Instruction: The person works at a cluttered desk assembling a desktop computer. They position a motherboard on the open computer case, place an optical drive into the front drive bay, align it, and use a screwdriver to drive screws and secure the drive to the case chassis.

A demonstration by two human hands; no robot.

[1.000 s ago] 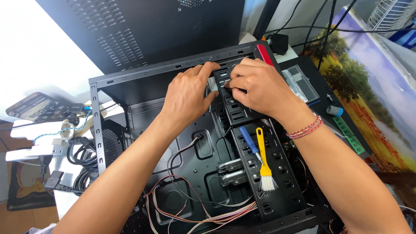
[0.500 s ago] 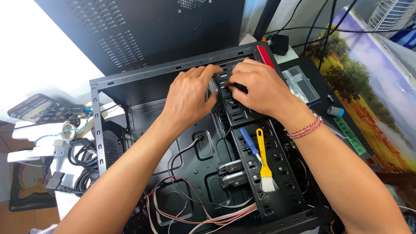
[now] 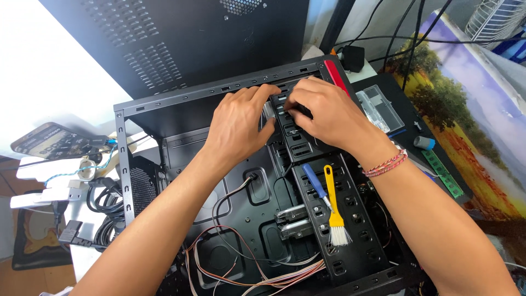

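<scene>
An open black computer case (image 3: 164, 101) lies on its side in front of me. My left hand (image 3: 238, 123) rests on the top of the black drive cage (image 3: 301, 145), fingers curled at its upper edge. My right hand (image 3: 323, 112) presses on the same spot from the right, fingers bent over a small part that they hide. A braided bracelet (image 3: 386, 163) is on my right wrist. Whether either hand grips anything is hidden.
A yellow-handled brush (image 3: 334, 208) and a blue-handled screwdriver (image 3: 316, 183) lie on the lower drive cage. Coloured wires (image 3: 257, 277) trail across the case floor. A clear plastic box (image 3: 378, 107), a memory stick (image 3: 444, 172) and a phone (image 3: 52, 140) lie around.
Both hands stay at the top of the drive cage; my right fingers have shifted slightly left toward my left hand.
</scene>
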